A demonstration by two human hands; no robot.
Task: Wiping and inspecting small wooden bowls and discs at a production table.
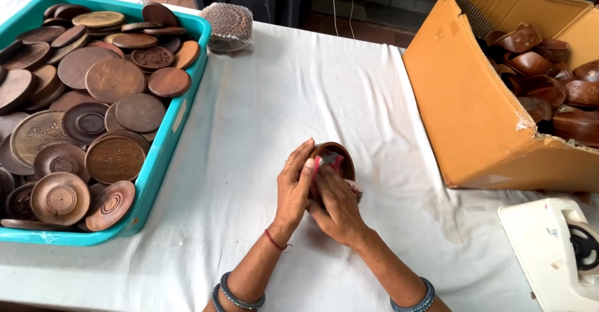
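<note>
A small dark wooden bowl [337, 154] is held over the white tablecloth [299, 93] near the table's front. My left hand [294, 185] wraps its left side, thumb at the rim. My right hand [335, 206] is under and in front of the bowl, pressing a red and white cloth [327, 160] into its opening. Both wrists wear bangles, and a red thread circles the left wrist.
A teal plastic tray [163, 143] at left is piled with several round wooden lids. An open cardboard box [468, 106] at right holds several dark wooden bowls. A wrapped stack of round pieces [227, 25] lies at the back. A white tape dispenser [549, 256] sits at the lower right.
</note>
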